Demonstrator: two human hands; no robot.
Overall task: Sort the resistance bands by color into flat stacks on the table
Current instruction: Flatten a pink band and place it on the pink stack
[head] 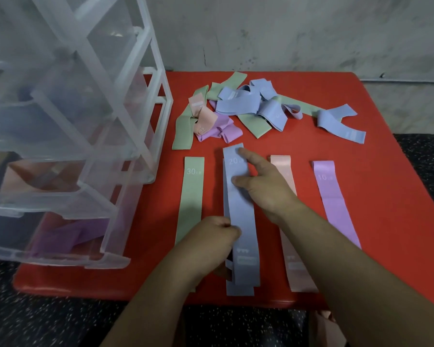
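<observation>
While looking down over a red table [148,246], seeing four flat strips of resistance band laid side by side along the near edge, each running from the near edge toward the far one. Showing, from left to right: a green band [191,196] printed 30 LB, a blue stack [243,216] printed 20, a pink band [298,271], and a purple band [336,204] printed 10.

Pinching the left edge of the blue stack with the left hand [211,236], fingers curled round the fabric in its near half. Pressing on the far half of the same stack with the right hand [263,186], fingers straight and spread, gripping nothing, index fingertip resting near the far end and thumb lying across the strip. Hiding part of the pink band under the right wrist.

Showing toward the far edge a tangled pile [241,106] of green, blue, pink and purple bands, and one loose blue band [341,123] to its right, nearer the right edge.

Showing along the left edge a clear plastic drawer unit [73,121], with pink and purple fabric dimly visible through its lower drawers.
</observation>
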